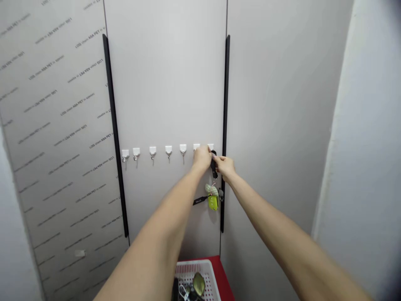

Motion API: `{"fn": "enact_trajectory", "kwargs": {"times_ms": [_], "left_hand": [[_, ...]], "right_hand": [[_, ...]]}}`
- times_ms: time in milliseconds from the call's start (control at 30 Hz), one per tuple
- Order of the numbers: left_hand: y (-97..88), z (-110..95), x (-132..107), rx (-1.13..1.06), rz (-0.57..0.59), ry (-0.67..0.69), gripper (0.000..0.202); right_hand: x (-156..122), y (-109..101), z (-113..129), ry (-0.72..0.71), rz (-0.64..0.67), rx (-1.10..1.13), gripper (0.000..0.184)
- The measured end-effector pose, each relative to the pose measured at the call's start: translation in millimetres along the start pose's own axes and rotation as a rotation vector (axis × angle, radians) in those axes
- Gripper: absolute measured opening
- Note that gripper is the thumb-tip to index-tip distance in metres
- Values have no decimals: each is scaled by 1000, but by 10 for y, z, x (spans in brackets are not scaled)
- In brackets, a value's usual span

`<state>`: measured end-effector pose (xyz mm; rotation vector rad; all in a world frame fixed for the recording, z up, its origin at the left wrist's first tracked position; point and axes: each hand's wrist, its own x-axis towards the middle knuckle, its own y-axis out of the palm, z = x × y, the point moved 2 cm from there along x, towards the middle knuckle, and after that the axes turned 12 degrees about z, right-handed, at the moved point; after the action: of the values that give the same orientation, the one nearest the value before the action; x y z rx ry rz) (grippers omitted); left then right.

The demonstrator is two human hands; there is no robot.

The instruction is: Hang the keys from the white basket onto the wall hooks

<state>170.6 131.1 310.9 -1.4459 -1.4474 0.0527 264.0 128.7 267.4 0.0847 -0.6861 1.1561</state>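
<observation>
My left hand and my right hand are both up at the rightmost white wall hook. The fingers of both are closed on the black strap of a keychain, at its top end. Below the strap dangle a pale checked fabric charm, a bright yellow-green case-like charm and a black tag with white letters. A small grey charm hangs at their right. My fingers hide whether the strap is on the hook. Another hook is partly behind my left hand.
Several white adhesive hooks, such as this one, run leftward in a row on the grey cabinet door. Long black handles edge the door. Below, a white plastic basket with keychains and small items stands on a red surface.
</observation>
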Motion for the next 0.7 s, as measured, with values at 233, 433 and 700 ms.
{"fn": "enact_trajectory", "kwargs": {"times_ms": [233,433,700], "left_hand": [[60,30,-86,-2,42,1,11],[137,317,-601,-186,43,79,9],[585,1569,-2432,-95,537,-234,15]], "right_hand": [[-88,132,-81,50,31,24,29],[-325,16,-157,-46,-112,-43,30],[-1787,627,-784,7,576,-210,19]]}}
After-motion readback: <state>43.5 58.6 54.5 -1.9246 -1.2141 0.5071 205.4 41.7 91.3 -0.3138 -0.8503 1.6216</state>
